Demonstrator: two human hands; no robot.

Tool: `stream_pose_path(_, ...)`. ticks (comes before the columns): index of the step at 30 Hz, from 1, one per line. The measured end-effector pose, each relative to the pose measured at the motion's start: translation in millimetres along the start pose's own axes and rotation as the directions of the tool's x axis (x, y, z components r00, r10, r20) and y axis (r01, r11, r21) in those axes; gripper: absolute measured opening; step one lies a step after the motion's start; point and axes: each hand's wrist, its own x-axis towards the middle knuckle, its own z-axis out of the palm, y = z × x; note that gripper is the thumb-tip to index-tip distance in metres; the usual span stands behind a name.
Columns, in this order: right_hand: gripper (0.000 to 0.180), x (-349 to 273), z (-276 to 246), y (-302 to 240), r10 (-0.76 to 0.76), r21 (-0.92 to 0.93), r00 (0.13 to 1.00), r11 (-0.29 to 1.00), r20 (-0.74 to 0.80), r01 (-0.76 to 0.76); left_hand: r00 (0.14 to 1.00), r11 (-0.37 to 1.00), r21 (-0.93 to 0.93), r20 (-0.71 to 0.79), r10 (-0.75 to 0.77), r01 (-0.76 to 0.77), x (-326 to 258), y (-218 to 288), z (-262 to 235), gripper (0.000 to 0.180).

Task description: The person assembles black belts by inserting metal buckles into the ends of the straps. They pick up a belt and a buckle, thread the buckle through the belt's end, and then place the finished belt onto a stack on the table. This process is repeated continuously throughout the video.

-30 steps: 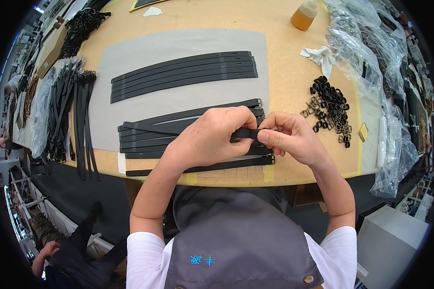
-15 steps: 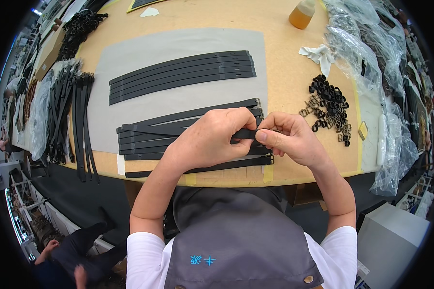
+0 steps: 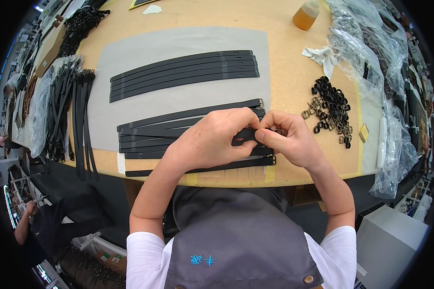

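Both hands meet over the front of the table at the buckle end of a black belt strap [image 3: 247, 135]. My left hand [image 3: 214, 135] is closed, pinching the strap between thumb and fingers. My right hand [image 3: 292, 139] is closed on the same end, its thumb pressing on top, and a small metal buckle [image 3: 278, 131] shows by its fingers. Under my hands lie several more black belts [image 3: 152, 143], some with buckles at their right ends; the hands hide part of them. One buckled belt [image 3: 231, 165] lies nearest the table's front edge.
Flat black straps [image 3: 183, 72] lie in a row on a grey sheet [image 3: 130, 53]. To the right are a pile of buckles and black loops [image 3: 330, 106], a white cloth [image 3: 323, 57], an amber-filled bottle [image 3: 306, 15] and plastic wrap [image 3: 357, 53]. Belts [image 3: 82, 120] hang over the left edge.
My hands stay on the strap end; the fingers of my right hand have shifted slightly and more of the buckle shows. At the lower left, another person has changed position.
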Motion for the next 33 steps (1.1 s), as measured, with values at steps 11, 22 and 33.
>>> stream_pose_path(11,0.022,-3,-1,-5,0.032,0.012,0.996,0.999,0.08,-0.033,0.996,0.996,0.023,-0.005,0.089,-0.089,-6,-7,3,0.02)
stream_pose_path(22,0.03,-4,4,7,-0.057,-0.11,0.971,0.99,0.233,0.084,0.993,0.994,0.014,0.061,0.104,-0.105,-13,0,-3,0.021)
stream_pose_path(33,0.034,-24,27,3,-0.302,-0.025,0.95,0.952,0.082,0.305,0.994,0.989,0.11,0.048,0.096,-0.101,-43,17,-52,0.028)
